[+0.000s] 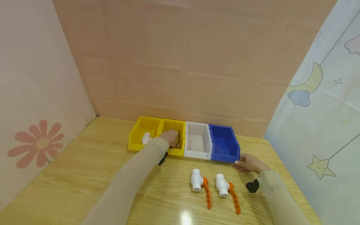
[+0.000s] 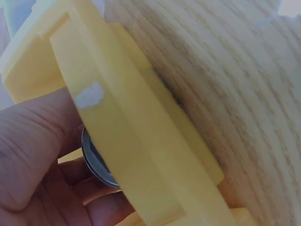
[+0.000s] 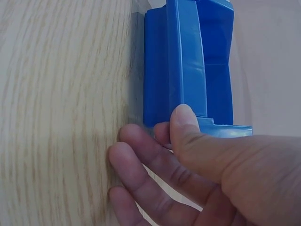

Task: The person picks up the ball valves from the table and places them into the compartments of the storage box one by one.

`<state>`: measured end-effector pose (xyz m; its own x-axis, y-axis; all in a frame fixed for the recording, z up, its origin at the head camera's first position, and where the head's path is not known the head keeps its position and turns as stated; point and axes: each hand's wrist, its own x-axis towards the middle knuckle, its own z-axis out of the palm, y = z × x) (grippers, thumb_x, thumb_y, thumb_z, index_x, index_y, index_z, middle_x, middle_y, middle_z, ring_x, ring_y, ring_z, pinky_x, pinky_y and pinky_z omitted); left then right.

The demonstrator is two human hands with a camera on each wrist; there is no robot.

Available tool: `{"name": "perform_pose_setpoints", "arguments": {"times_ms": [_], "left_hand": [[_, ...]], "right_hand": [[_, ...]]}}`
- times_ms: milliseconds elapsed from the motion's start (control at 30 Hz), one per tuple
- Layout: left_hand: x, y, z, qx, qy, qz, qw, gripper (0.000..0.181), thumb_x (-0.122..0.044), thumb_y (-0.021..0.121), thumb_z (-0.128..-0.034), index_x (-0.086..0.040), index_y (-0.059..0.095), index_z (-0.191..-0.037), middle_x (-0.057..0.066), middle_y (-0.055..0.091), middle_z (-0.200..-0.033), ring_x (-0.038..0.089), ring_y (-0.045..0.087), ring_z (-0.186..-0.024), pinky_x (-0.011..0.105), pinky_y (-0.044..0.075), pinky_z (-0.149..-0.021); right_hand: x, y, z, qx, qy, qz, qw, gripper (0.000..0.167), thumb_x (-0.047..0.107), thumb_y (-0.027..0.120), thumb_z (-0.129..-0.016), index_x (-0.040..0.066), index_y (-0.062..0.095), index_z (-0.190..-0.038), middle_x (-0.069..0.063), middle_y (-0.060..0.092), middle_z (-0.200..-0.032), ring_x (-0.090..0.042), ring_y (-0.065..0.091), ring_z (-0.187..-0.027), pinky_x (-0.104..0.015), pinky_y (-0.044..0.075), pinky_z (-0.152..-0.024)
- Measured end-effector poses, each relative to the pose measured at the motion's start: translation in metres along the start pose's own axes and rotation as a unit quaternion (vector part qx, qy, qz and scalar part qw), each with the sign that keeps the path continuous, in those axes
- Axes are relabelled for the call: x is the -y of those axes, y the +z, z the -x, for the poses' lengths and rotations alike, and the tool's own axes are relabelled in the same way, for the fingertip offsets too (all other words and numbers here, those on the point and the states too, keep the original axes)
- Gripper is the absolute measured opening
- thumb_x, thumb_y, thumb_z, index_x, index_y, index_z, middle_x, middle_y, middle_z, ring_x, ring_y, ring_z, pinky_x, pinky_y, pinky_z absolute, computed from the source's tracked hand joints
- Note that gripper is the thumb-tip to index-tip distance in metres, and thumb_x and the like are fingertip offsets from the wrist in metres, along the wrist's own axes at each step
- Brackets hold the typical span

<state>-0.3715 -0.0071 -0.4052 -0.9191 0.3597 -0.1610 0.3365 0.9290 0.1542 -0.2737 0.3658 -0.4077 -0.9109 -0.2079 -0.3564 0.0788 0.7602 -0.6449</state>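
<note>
A metal-rimmed round piece (image 2: 95, 162) sits inside the inner yellow bin (image 1: 175, 152), by the curled fingers of the left hand (image 1: 170, 137); whether they grip it, I cannot tell. From that bin, the outer yellow bin (image 1: 136, 146) lies at nine o'clock, with a white fitting (image 1: 146, 138) inside. At three o'clock come the white bin (image 1: 197, 154), then the blue bin (image 1: 225, 157), whose front corner the right hand (image 1: 250, 162) pinches. The work looks partway along: two white valves (image 1: 196, 180) with orange handles (image 1: 208, 197) already lie out at four and five o'clock, while pieces in both yellow bins are yet to come out.
</note>
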Motion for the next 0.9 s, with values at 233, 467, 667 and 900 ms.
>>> {"name": "perform_pose_setpoints", "arguments": {"times_ms": [233, 467, 667, 900], "left_hand": [[-0.006, -0.007, 0.004, 0.029, -0.008, 0.000, 0.9996, 0.015, -0.016, 0.076, -0.0832, -0.011, 0.064, -0.076, 0.000, 0.062, -0.074, 0.011, 0.049, -0.062, 0.023, 0.046, -0.056], [-0.003, 0.000, -0.005, 0.040, -0.011, 0.008, 0.9991, 0.028, -0.010, 0.068, -0.0855, -0.013, 0.053, -0.062, 0.000, 0.049, -0.061, 0.013, 0.041, -0.054, 0.024, 0.035, -0.047], [-0.006, -0.002, -0.002, 0.057, -0.015, 0.000, 0.9983, 0.029, -0.009, 0.063, -0.0882, -0.015, 0.050, -0.063, -0.001, 0.044, -0.061, 0.013, 0.038, -0.055, 0.025, 0.031, -0.046], [-0.009, -0.009, 0.006, 0.057, -0.023, -0.026, 0.9978, 0.033, -0.011, 0.064, -0.0861, -0.017, 0.046, -0.059, -0.002, 0.043, -0.058, 0.011, 0.038, -0.054, 0.024, 0.031, -0.046]], "right_hand": [[0.000, 0.000, 0.000, 0.003, -0.001, -0.004, 1.0000, 0.029, 0.016, 0.052, -0.100, -0.005, 0.053, -0.120, -0.010, 0.069, -0.095, -0.021, 0.067, -0.084, -0.038, 0.057, -0.076], [0.002, -0.001, 0.001, 0.003, 0.003, -0.003, 1.0000, 0.029, 0.015, 0.051, -0.101, -0.006, 0.052, -0.120, -0.012, 0.069, -0.096, -0.022, 0.068, -0.084, -0.039, 0.057, -0.076], [0.002, 0.000, 0.002, 0.001, 0.001, -0.002, 1.0000, 0.027, 0.015, 0.051, -0.100, -0.006, 0.053, -0.118, -0.012, 0.069, -0.095, -0.021, 0.068, -0.084, -0.038, 0.057, -0.076], [0.002, 0.001, 0.001, -0.003, 0.007, -0.003, 1.0000, 0.025, 0.015, 0.051, -0.100, -0.004, 0.054, -0.117, -0.012, 0.069, -0.093, -0.020, 0.067, -0.082, -0.036, 0.057, -0.074]]}}
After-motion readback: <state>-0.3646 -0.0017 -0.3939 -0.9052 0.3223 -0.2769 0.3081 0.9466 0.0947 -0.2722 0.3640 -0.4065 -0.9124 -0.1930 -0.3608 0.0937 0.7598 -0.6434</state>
